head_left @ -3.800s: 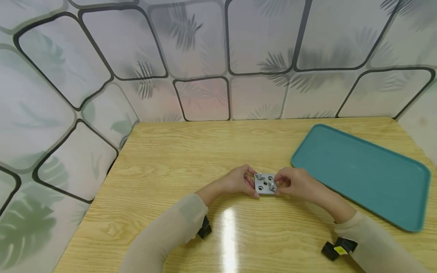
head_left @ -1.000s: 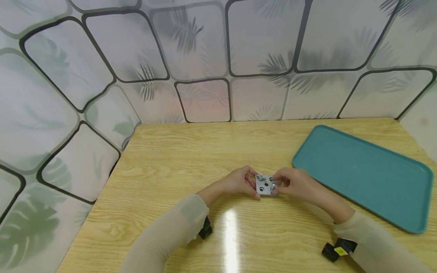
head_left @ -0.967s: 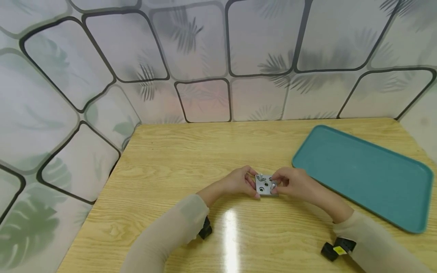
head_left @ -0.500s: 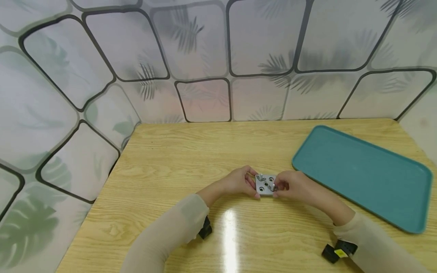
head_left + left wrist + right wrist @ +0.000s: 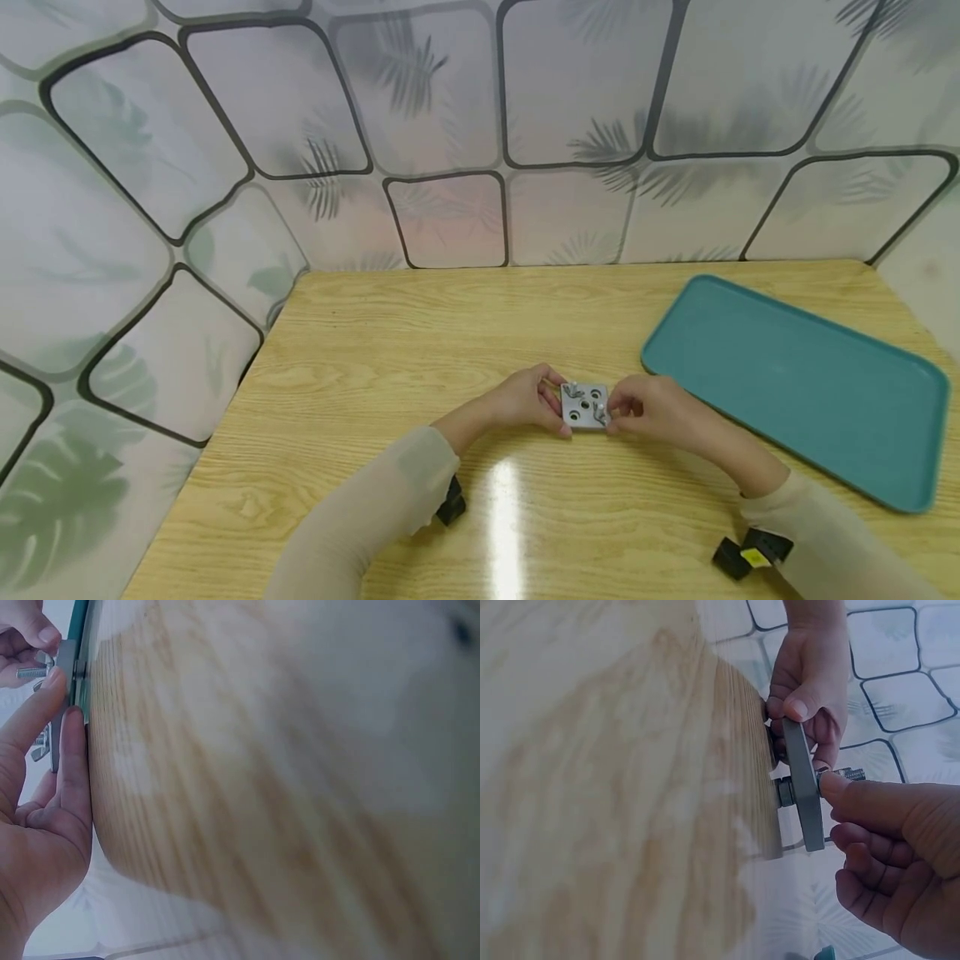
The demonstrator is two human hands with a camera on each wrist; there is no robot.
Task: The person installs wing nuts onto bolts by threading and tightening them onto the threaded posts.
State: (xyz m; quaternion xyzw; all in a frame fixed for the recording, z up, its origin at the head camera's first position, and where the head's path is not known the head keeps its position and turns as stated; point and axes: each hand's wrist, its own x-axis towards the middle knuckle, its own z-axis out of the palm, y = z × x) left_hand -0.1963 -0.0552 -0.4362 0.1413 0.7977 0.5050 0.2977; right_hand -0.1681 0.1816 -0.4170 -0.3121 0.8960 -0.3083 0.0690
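A small square metal plate [image 5: 588, 420] with several holes carries two bolts with wing nuts, one near its far left corner and one near its right edge. My left hand [image 5: 523, 398] grips the plate by its left side, thumb and fingers on opposite faces. At the right edge, my right hand [image 5: 654, 406] has thumb and curled fingers at the right wing nut [image 5: 600, 414]. In the right wrist view the right thumb overlaps the threaded bolt [image 5: 853, 774], while a bolt head [image 5: 784, 792] shows on the plate's underside. A threaded bolt end [image 5: 31, 673] sticks out in the left wrist view.
A teal tray [image 5: 795, 383] lies on the wooden table [image 5: 375, 333] to the right, close to my right hand and forearm. Black wrist cameras hang under both sleeves. A patterned curtain [image 5: 450, 100] stands behind the table's far edge.
My right fingers covered part of the right wing nut a second ago; they have shifted right, showing more of it, and its wings have turned. The left hand and plate stay put.
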